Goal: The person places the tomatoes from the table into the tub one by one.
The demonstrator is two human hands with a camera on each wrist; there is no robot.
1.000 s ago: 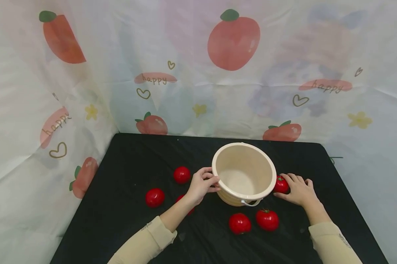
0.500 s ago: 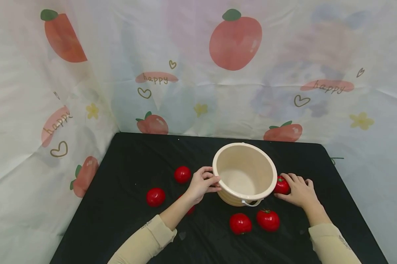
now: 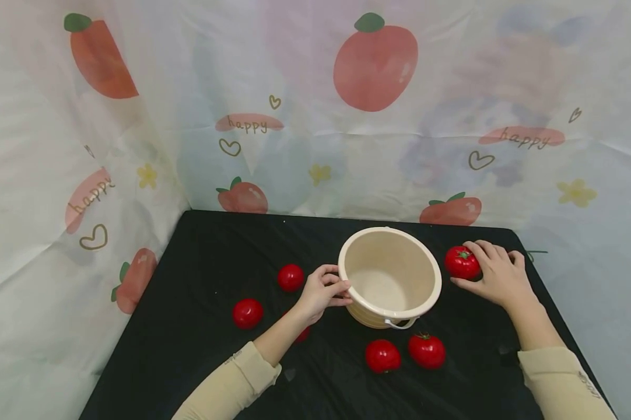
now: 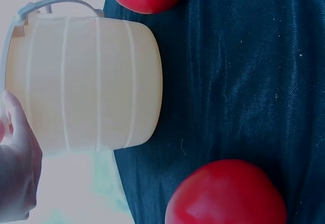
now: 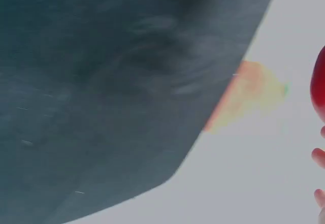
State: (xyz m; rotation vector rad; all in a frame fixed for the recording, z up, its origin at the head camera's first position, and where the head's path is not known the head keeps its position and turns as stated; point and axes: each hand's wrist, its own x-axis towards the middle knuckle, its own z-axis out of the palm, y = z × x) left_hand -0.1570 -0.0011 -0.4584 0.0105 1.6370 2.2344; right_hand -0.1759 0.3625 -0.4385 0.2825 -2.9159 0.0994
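Note:
A cream bucket (image 3: 386, 274) with a handle hanging at its front stands on the black-covered table. My left hand (image 3: 318, 296) pinches the left side of its rim; in the left wrist view the fingers (image 4: 18, 117) lie at the rim beside the bucket's ribbed wall (image 4: 81, 82). To the right of the bucket, my right hand (image 3: 496, 273) grips a red tomato (image 3: 461, 262) with a green calyx, fingers over its far side and thumb at the near side. That tomato (image 5: 320, 84) shows at the right edge of the right wrist view, raised off the table.
Two tomatoes lie in front of the bucket, one (image 3: 382, 356) beside the other (image 3: 427, 350). Left of it lie two more, one nearer the front (image 3: 248, 314) and one farther back (image 3: 291, 277). Another tomato (image 3: 303, 333) is partly hidden by the left forearm. A printed curtain (image 3: 305, 70) surrounds the table.
My right hand has lifted the tomato from beside the bucket and moved it up and to the right. The left hand and the bucket have stayed in place.

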